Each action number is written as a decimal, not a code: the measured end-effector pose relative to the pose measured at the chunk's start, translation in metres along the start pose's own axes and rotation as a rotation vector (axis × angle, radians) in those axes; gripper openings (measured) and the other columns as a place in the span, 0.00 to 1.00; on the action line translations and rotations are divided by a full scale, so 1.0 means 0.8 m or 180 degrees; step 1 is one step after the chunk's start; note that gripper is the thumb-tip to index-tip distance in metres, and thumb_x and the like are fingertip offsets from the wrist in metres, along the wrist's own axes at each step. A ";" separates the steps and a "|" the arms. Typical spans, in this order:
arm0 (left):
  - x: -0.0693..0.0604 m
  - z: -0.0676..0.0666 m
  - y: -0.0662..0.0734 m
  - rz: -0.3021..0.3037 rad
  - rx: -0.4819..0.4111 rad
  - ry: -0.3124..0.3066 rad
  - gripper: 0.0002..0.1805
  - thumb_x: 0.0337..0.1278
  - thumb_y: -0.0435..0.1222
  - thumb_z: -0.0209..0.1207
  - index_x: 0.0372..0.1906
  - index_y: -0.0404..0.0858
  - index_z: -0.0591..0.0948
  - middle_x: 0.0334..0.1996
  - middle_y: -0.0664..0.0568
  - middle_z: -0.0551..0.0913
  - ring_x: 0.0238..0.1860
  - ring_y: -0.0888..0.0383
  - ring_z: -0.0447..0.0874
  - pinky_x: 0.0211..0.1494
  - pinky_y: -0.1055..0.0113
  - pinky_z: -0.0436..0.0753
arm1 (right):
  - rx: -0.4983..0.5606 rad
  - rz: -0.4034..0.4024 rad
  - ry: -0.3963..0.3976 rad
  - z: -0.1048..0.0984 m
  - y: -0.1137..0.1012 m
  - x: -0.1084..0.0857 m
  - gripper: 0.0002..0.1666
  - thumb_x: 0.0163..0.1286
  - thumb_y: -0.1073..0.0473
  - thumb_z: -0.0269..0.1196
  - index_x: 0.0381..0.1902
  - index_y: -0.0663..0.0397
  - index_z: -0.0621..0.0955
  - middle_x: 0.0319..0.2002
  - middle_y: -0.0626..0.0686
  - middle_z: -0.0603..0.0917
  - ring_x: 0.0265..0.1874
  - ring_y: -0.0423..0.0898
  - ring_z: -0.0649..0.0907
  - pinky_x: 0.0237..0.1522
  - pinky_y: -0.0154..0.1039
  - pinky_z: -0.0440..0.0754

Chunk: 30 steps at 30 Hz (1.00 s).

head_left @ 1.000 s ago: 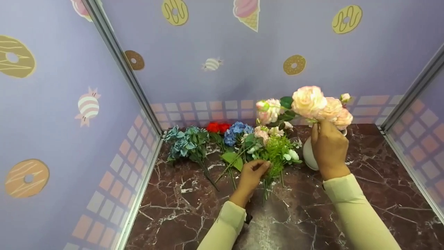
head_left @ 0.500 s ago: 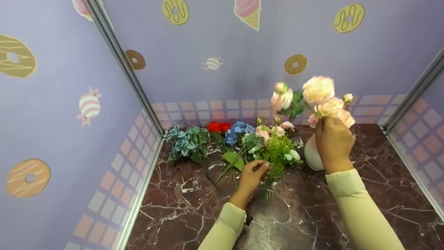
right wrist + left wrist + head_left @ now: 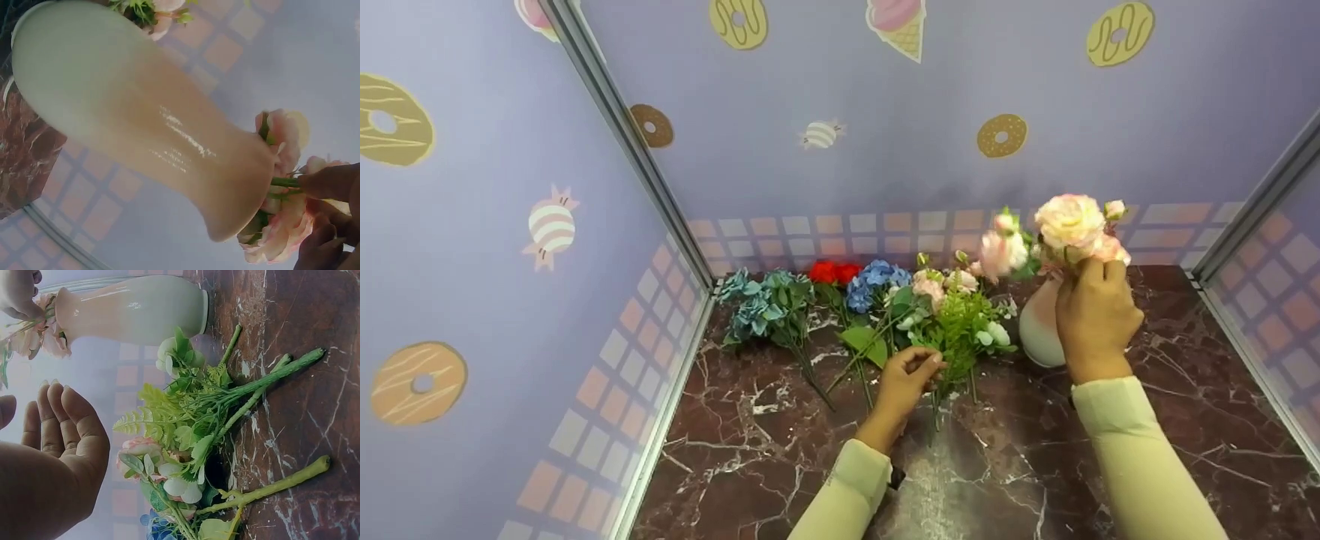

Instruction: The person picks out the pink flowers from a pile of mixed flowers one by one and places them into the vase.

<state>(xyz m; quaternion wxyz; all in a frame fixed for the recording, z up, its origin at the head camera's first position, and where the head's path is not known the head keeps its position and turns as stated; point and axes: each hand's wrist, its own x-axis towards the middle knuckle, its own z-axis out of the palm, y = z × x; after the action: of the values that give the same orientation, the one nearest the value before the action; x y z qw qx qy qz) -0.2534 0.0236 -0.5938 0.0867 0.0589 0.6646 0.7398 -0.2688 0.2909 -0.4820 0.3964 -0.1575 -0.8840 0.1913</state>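
Over the desk [image 3: 750, 465], the left hand [image 3: 901, 379] grasps nothing, fingers loosely bent just beside the fern [image 3: 964, 322], whose stems point toward the person. Beyond, the right hand [image 3: 1099, 322] pinches a stem of the roses [image 3: 1071, 221], which points down to the mouth of the vase [image 3: 1044, 326], blooms above. The vase stands upright, long axis vertical. Left of the fern lie blue flowers [image 3: 877, 281], teal flowers [image 3: 761, 307] and red flowers [image 3: 834, 271], heads toward the back wall [image 3: 877, 172].

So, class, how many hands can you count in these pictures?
2: the right hand, just above the mouth of the vase, holding green stems; and the left hand, near the green foliage. No others show.
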 end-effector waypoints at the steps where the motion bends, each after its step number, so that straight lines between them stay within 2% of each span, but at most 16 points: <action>1: -0.001 0.000 0.000 -0.0015 -0.0006 0.0004 0.13 0.83 0.39 0.68 0.58 0.34 0.89 0.52 0.37 0.96 0.42 0.57 0.93 0.50 0.58 0.93 | -0.0024 0.0022 -0.0037 0.000 0.000 -0.005 0.13 0.79 0.60 0.67 0.47 0.68 0.80 0.48 0.71 0.83 0.40 0.81 0.87 0.37 0.85 0.82; 4: -0.002 -0.002 0.000 -0.0040 -0.0026 0.0011 0.13 0.83 0.40 0.68 0.58 0.35 0.89 0.53 0.36 0.95 0.43 0.57 0.93 0.48 0.63 0.92 | -0.0089 0.0111 -0.0195 0.000 0.002 -0.022 0.16 0.76 0.59 0.68 0.50 0.67 0.79 0.47 0.71 0.84 0.37 0.83 0.87 0.37 0.84 0.83; 7: 0.000 -0.005 0.000 0.0012 -0.0017 0.0013 0.12 0.84 0.38 0.67 0.58 0.35 0.89 0.54 0.34 0.95 0.42 0.60 0.92 0.45 0.68 0.89 | -0.0108 0.0148 -0.0368 0.005 0.006 -0.041 0.17 0.75 0.58 0.68 0.52 0.66 0.80 0.44 0.72 0.87 0.36 0.84 0.88 0.36 0.82 0.83; 10: 0.001 -0.010 -0.002 0.0030 0.0003 0.0039 0.11 0.84 0.36 0.66 0.59 0.35 0.88 0.54 0.32 0.94 0.40 0.63 0.91 0.43 0.70 0.86 | -0.0055 0.0068 -0.0459 0.013 0.014 -0.056 0.20 0.73 0.59 0.69 0.56 0.66 0.80 0.40 0.73 0.88 0.32 0.84 0.88 0.31 0.81 0.82; 14: -0.001 -0.015 -0.005 -0.0033 -0.0002 0.0046 0.11 0.85 0.33 0.64 0.61 0.34 0.87 0.56 0.30 0.93 0.39 0.64 0.90 0.43 0.70 0.88 | 0.0231 0.0119 -0.0279 0.016 0.019 -0.058 0.23 0.75 0.58 0.70 0.62 0.62 0.79 0.42 0.74 0.89 0.33 0.85 0.87 0.32 0.81 0.81; 17: -0.002 -0.016 -0.007 -0.0057 0.0012 0.0028 0.13 0.85 0.33 0.63 0.63 0.31 0.86 0.57 0.29 0.93 0.39 0.64 0.90 0.44 0.70 0.89 | 0.0464 0.0179 -0.0069 0.011 0.015 -0.045 0.25 0.76 0.62 0.68 0.69 0.53 0.80 0.50 0.70 0.93 0.35 0.84 0.87 0.36 0.80 0.80; 20: -0.002 -0.018 -0.010 -0.0063 0.0002 0.0051 0.15 0.85 0.34 0.62 0.64 0.31 0.85 0.57 0.29 0.92 0.40 0.64 0.90 0.43 0.69 0.88 | 0.0558 0.0149 0.0011 0.007 0.006 -0.032 0.31 0.75 0.64 0.64 0.74 0.46 0.78 0.49 0.71 0.94 0.33 0.83 0.86 0.35 0.79 0.78; 24: -0.004 -0.021 -0.012 -0.0091 -0.0014 0.0089 0.14 0.85 0.34 0.61 0.64 0.31 0.85 0.56 0.31 0.93 0.40 0.63 0.90 0.42 0.68 0.86 | 0.0592 0.0178 0.0131 0.004 -0.005 -0.027 0.29 0.75 0.60 0.69 0.72 0.48 0.79 0.41 0.75 0.93 0.32 0.84 0.86 0.34 0.79 0.78; 26: -0.005 -0.022 -0.012 -0.0075 -0.0013 0.0089 0.14 0.86 0.34 0.60 0.63 0.32 0.85 0.53 0.34 0.94 0.40 0.63 0.90 0.42 0.68 0.86 | 0.0586 0.0147 0.0182 0.005 -0.007 -0.024 0.24 0.76 0.58 0.72 0.68 0.49 0.83 0.41 0.72 0.94 0.34 0.83 0.88 0.34 0.79 0.79; 30: -0.005 -0.023 -0.010 -0.0053 -0.0039 0.0084 0.11 0.86 0.33 0.60 0.61 0.35 0.86 0.50 0.40 0.95 0.40 0.63 0.90 0.43 0.69 0.87 | 0.0569 0.0027 0.0147 0.010 -0.005 -0.017 0.12 0.79 0.57 0.72 0.56 0.50 0.90 0.48 0.59 0.97 0.38 0.80 0.90 0.34 0.78 0.80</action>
<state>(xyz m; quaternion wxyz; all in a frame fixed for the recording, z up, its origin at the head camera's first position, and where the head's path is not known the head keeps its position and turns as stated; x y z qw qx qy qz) -0.2527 0.0059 -0.6036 0.0845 0.0431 0.6616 0.7439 -0.2668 0.2802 -0.4937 0.4283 -0.1297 -0.8534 0.2674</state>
